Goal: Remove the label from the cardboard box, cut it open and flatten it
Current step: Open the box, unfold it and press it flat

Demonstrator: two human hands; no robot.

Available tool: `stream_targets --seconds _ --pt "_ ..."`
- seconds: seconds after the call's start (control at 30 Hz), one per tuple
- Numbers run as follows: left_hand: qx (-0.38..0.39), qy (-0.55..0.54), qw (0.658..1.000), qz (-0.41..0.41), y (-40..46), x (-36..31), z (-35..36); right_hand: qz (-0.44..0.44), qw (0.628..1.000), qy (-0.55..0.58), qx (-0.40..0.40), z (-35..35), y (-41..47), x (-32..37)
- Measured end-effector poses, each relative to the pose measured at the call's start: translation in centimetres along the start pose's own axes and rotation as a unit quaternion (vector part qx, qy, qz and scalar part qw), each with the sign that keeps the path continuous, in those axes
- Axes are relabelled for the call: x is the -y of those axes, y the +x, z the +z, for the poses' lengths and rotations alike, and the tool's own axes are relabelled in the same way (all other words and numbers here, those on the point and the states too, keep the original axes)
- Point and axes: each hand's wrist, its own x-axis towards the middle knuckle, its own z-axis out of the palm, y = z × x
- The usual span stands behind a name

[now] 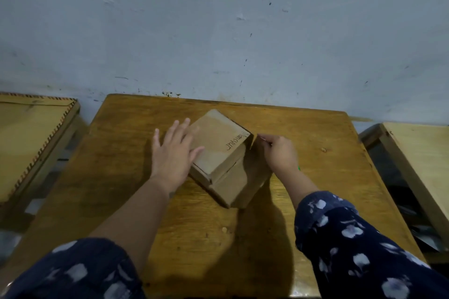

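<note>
A small brown cardboard box stands on the wooden table, turned at an angle, with dark handwriting near its right top edge. My left hand lies flat with spread fingers against the box's left side and top. My right hand is closed at the box's right upper corner, pinching a thin metal blade whose tip touches the corner. A green bit of the tool's handle shows under the wrist. A small flap sticks out at that corner. No label is visible on the faces I see.
A grey-blue wall rises right behind the table. Another wooden table stands to the left and a pale wooden one to the right, with gaps between. Small crumbs lie on the table near me.
</note>
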Motion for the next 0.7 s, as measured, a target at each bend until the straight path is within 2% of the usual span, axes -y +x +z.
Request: stream_targets --seconds 0.1,0.17,0.3,0.37,0.43,0.5,0.6,0.7 --pt "-0.01 -0.114 0.991 -0.075 -0.9 -0.5 0.3 0.042 0.997 0.067 0.004 0.1 -2.0 -1.2" --pt "-0.007 -0.151 0.984 -0.09 -1.8 -0.8 0.7 0.063 0.994 0.09 0.006 0.4 -3.6 -1.7" --pt "-0.047 -0.191 0.973 -0.119 -3.5 -0.2 0.9 0.122 0.986 0.11 0.005 1.2 -6.9 -2.7" --pt "-0.026 -0.223 0.968 -0.114 -4.1 0.4 0.9 0.134 0.986 0.102 0.014 1.4 -8.5 -2.8" --pt "0.013 -0.235 0.966 -0.102 -4.6 0.8 1.0 0.089 0.993 0.077 0.003 1.6 -9.7 -2.5" --pt "0.042 -0.242 0.964 -0.102 -4.9 1.1 1.0 -0.006 0.997 0.071 -0.023 1.6 -10.1 -2.0" --pt "0.069 -0.255 0.959 -0.098 -5.6 1.4 1.0 -0.125 0.99 0.055 -0.043 0.9 -9.9 -0.2" --pt "0.078 -0.264 0.959 -0.072 -6.5 2.2 1.2 -0.213 0.976 -0.028 -0.023 0.5 -9.6 1.3"
